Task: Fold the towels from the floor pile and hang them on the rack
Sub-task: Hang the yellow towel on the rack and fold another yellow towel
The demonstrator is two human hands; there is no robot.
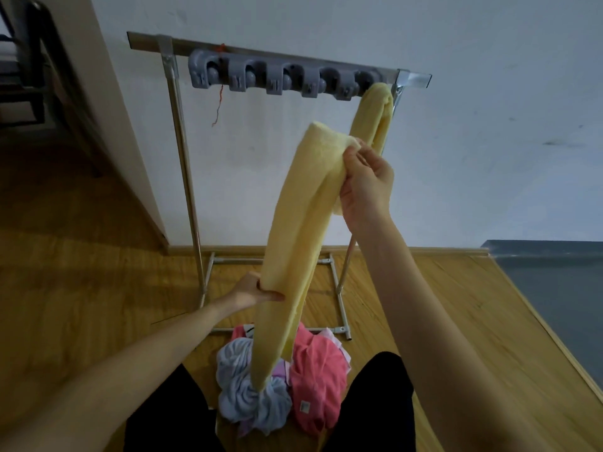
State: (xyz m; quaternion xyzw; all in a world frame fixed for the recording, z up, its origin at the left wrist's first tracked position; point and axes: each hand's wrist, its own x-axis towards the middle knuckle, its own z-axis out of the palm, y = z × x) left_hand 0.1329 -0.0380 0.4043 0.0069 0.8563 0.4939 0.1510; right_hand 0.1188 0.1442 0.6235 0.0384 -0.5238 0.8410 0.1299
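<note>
I am holding a long yellow terry towel [293, 230] in front of the metal clothes rack [182, 151], which is standing against the white wall [489, 93]. My right hand [367, 184] is raised, and its fingers are pinching the top of the towel where the cloth is bunched into a fold. From this fold the towel is hanging down in two layers toward the floor. My left hand [251, 290] is lower and is gripping the left edge of the hanging part, with the thumb lying on the front of the cloth. The bottom end of the towel is reaching down to the pile of towels [280, 386] on the wooden floor [81, 256], and it seems to be touching the pale blue towel [241, 396] there. A pink towel [318, 376] is lying just beside the blue one, between my legs in black trousers [375, 402].

On the top bar of the rack a grey plastic holder strip with round clips [280, 78] is fixed. A second yellow towel [375, 115] is hanging folded at the right end of this strip, behind my right hand. A thin red thread [219, 96] is hanging from the bar near its left end.
</note>
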